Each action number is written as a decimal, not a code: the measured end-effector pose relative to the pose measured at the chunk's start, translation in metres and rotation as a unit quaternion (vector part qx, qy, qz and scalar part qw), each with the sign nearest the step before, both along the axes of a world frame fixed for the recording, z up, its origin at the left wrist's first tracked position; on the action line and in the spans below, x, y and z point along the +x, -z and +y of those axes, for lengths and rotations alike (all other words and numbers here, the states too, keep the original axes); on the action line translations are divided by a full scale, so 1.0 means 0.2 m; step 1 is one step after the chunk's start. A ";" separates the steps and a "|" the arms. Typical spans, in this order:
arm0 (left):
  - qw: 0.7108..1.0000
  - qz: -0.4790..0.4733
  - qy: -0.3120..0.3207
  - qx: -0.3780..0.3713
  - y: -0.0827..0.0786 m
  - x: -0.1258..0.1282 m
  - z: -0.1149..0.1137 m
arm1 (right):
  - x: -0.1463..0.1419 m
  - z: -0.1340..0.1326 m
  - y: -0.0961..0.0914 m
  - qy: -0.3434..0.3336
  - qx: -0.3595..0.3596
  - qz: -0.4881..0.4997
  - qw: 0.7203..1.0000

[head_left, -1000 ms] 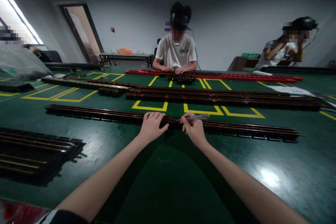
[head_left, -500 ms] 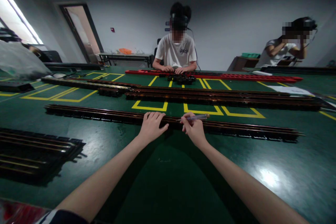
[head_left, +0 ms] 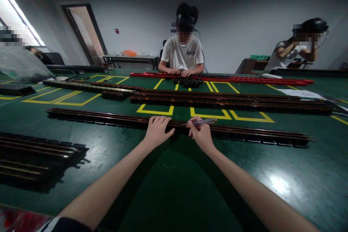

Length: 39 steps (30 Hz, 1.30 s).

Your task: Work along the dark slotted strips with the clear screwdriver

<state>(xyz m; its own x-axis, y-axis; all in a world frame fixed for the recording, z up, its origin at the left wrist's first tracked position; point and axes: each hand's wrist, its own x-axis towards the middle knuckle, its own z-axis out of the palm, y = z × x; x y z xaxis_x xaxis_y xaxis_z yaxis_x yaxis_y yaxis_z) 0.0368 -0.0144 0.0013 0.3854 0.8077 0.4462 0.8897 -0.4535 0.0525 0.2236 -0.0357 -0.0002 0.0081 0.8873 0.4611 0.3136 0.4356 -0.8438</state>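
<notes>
A long dark strip [head_left: 239, 134] with copper-coloured rods along it lies across the green table in front of me. My left hand [head_left: 157, 132] rests on the middle of this strip, fingers stretched over its top and thumb apart. Just to the right, my right hand [head_left: 199, 132] is closed around a slim pen-like tool [head_left: 205, 121] with a clear barrel. The tool is tilted, its thin tip pointing left and down at the strip between my hands. Whether the tip touches the strip I cannot tell.
More dark rodded strips [head_left: 231, 101] lie beyond mine, and a stack of them [head_left: 32, 163] sits at near left. Across the table a person [head_left: 182, 54] works at a long red rail [head_left: 244, 79]. White paper [head_left: 300, 93] lies at right, a plastic bag [head_left: 21, 63] at far left.
</notes>
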 end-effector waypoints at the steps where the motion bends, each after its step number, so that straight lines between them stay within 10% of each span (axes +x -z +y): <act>1: 1.000 0.000 0.000 -0.003 0.00 0.00 0.00 | 0.00 0.00 0.00 0.000 0.001 -0.001 1.000; 39: 1.000 0.001 -0.001 -0.001 0.00 0.00 0.00 | 0.00 -0.01 -0.01 0.005 0.002 -0.003 1.000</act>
<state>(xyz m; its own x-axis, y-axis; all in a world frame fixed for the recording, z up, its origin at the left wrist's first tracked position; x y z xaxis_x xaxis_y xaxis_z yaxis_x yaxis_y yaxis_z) 0.0374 -0.0145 0.0019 0.3846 0.8091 0.4442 0.8910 -0.4512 0.0503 0.2236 -0.0370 0.0018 0.0145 0.8858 0.4639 0.3235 0.4348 -0.8404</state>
